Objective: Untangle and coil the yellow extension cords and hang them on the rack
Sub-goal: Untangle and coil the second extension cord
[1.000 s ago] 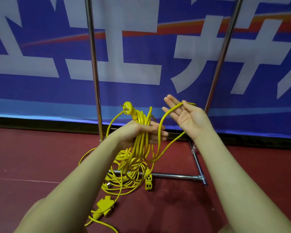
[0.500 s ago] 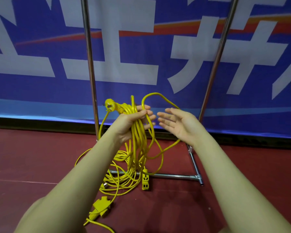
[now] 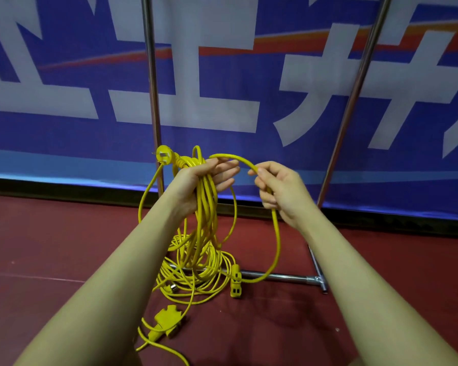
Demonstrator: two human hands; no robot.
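The left hand (image 3: 196, 180) grips a hanging bundle of glossy yellow extension cord loops (image 3: 205, 207), with a yellow moulded plug (image 3: 164, 154) sticking out behind its knuckles. Just to its right, the right hand (image 3: 280, 191) pinches a single strand of the same cord (image 3: 276, 233), which arches over to the left hand's fingertips. Below the right hand, that strand drops nearly straight down, then curves left towards a yellow socket block (image 3: 235, 282) on the dark red floor (image 3: 64, 247). The gathered loops hang upright. The left hand is nearer them; the right feeds the next turn across. More tangled yellow cord (image 3: 196, 273) lies on the floor below, against the base bar of the chrome metal rack (image 3: 283, 277). There are no containers here.
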